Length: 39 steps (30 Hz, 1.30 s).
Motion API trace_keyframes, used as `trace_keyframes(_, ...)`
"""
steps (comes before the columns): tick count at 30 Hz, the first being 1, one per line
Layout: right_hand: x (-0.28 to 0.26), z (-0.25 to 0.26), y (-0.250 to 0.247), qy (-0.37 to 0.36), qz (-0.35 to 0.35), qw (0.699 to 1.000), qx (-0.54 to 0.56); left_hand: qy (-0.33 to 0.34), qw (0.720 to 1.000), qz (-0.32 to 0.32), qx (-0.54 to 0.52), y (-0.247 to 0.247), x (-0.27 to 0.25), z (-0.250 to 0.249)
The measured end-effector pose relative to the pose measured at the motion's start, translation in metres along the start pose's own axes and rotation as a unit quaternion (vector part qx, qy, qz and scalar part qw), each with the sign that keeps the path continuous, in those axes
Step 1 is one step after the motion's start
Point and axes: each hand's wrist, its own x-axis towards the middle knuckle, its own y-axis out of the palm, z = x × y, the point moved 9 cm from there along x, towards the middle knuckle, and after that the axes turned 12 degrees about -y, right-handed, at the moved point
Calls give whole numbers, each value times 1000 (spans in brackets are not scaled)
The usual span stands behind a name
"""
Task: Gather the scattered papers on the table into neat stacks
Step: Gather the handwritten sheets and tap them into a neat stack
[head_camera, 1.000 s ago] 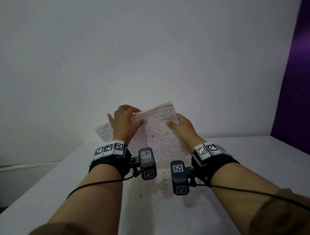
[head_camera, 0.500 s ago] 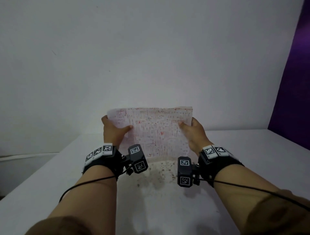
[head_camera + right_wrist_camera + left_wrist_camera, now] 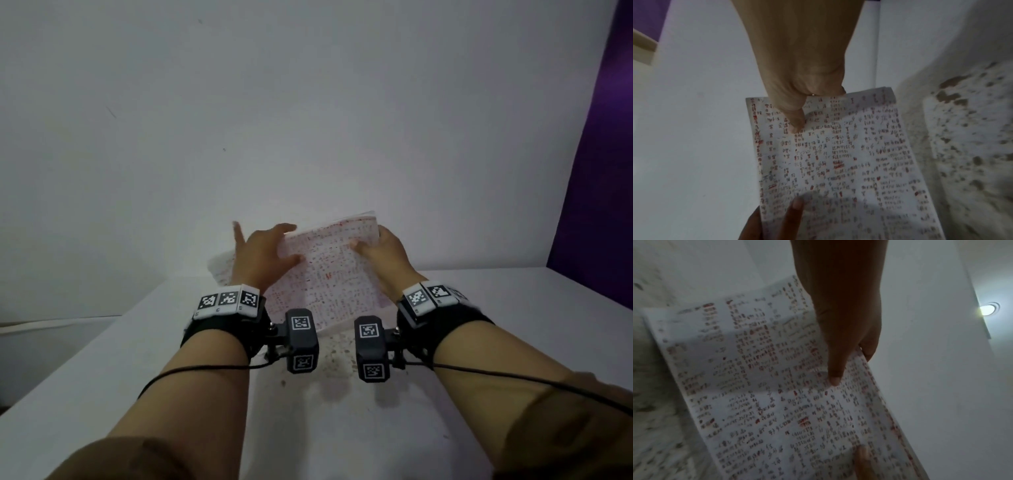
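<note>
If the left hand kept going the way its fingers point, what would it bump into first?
Probably the white wall. The left hand rests on the held papers, its fingers aimed past their far edge, and nothing else shows in between, though depth is hard to judge here.

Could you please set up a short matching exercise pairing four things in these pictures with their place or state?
Things:
1. right hand
2. left hand
3. papers
4. table

Place or state:
A. white, under the arms
B. covered in red writing, held up
C. thumb on the sheet, fingers spread
D. pinching the sheets' right edge

Pairs: 1-D, 2-C, 3-B, 4-A
</note>
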Motion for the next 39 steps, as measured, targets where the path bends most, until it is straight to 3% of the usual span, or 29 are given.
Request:
trace_keyframes(4,12,29,6,-61,0,995,-85,-48,995,20,-85,-13,11,4)
trace_keyframes(8,14,25,-9,-20,-114,965,-234,-122,982,5,-143,-25,12,38)
trace_keyframes(11,5,-5,5,72,-119,988,-71,-194,941,11,-278,-23,9,72)
trace_keyframes(14,-3,-24,42,139,-1,988,68,-246,887,54,-387,-10,1,86)
trace_keyframes(16,-4,-19,58,119,29,989,86,-257,865,69,-426,-6,-1,88)
trace_keyframes(23,-7,-25,75,83,20,991,101,-284,818,114,-486,16,-6,101)
trace_keyframes(29,-39,-66,88,117,96,988,16,-352,828,139,-413,53,-33,129)
trace_keyframes(34,-48,-87,86,155,111,981,-42,-365,851,168,-337,77,-43,145)
trace_keyframes(39,-42,-85,97,138,119,983,-38,-360,884,155,-256,69,-32,164)
